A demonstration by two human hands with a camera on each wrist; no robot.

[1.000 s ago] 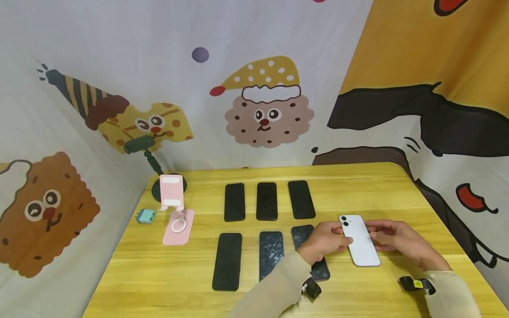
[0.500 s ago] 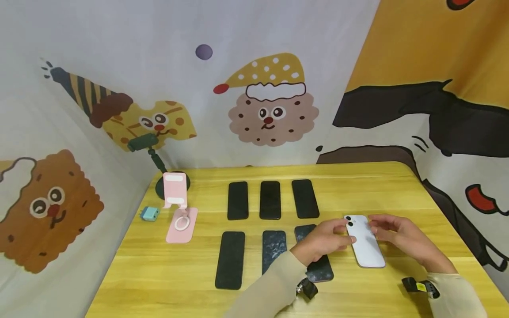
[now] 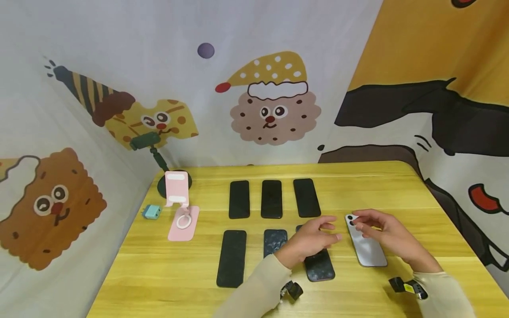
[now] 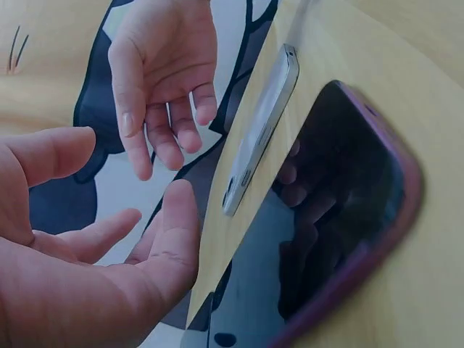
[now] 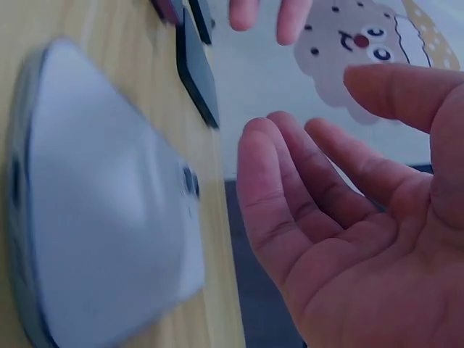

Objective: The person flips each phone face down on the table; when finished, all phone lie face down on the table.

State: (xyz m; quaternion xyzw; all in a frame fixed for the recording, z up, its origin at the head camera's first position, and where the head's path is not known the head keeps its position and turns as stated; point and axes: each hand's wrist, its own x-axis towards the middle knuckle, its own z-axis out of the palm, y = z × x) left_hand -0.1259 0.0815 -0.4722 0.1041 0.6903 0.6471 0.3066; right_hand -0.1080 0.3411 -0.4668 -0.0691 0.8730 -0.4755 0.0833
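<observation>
We saw the white phone (image 3: 369, 249) on the table (image 3: 358, 185) at right, long axis near-right to far-left, right hand (image 3: 385, 226) nearer, raised by its far end, left hand (image 3: 308, 238) left of it, both loose, holding nothing.

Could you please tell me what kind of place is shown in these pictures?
Probably a small tabletop set arranged for filming or demonstrating: a wooden table with a pale phone and rows of dark phones, a pink stand, and cartoon-printed cloth hung behind.
</observation>
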